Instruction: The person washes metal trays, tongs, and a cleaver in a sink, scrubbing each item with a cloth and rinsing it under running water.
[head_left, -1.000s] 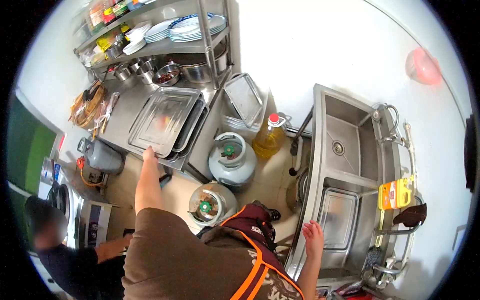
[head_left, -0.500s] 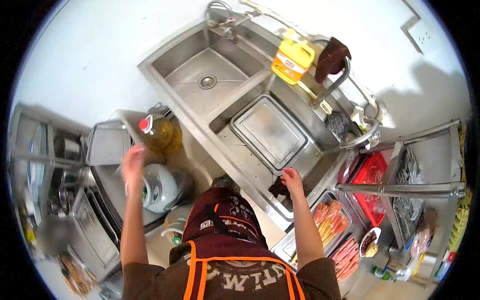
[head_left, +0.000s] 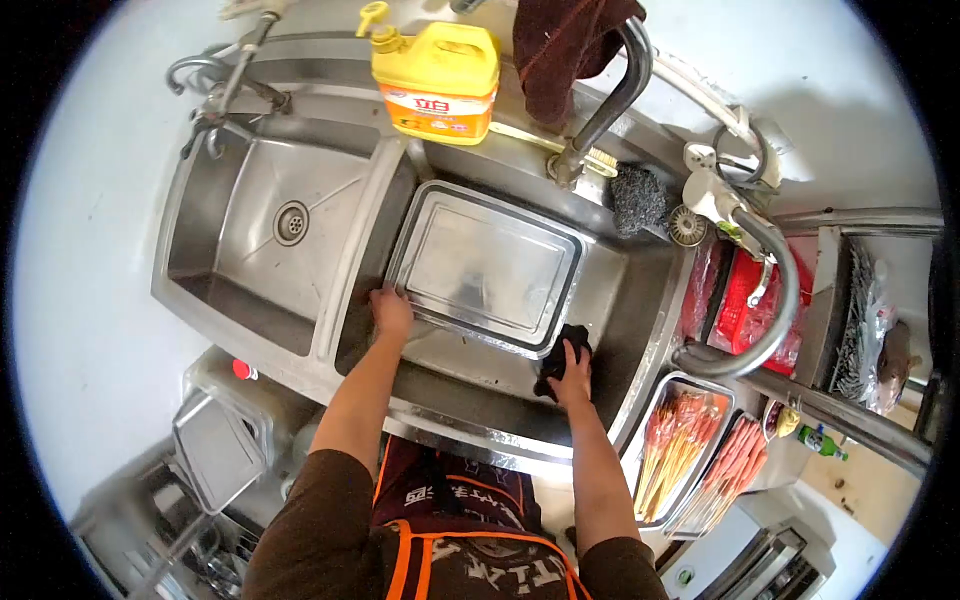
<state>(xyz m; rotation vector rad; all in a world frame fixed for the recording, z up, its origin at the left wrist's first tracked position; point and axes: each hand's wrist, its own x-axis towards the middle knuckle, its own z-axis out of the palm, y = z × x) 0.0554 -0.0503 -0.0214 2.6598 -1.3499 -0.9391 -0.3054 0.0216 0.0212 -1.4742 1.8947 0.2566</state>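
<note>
A rectangular metal tray (head_left: 490,265) with a dark-edged rim lies in the right sink basin (head_left: 610,290). At the tray's near left corner, my left hand (head_left: 392,312) has its fingers closed at the rim, partly hidden against it. My right hand (head_left: 572,378) grips a crumpled black cloth (head_left: 553,362) beside the tray's near right corner, low in the basin.
A yellow detergent jug (head_left: 437,85) stands on the sink's back ledge, near a curved faucet (head_left: 605,100) draped with a brown cloth (head_left: 555,60). A steel-wool scrubber (head_left: 640,198) sits on the right of the ledge. Skewers (head_left: 675,450) fill a tray at right.
My view has moved closer over the sink. My left hand has gone from the left side of my body to the tray's corner, and my right hand has taken hold of the black cloth.
</note>
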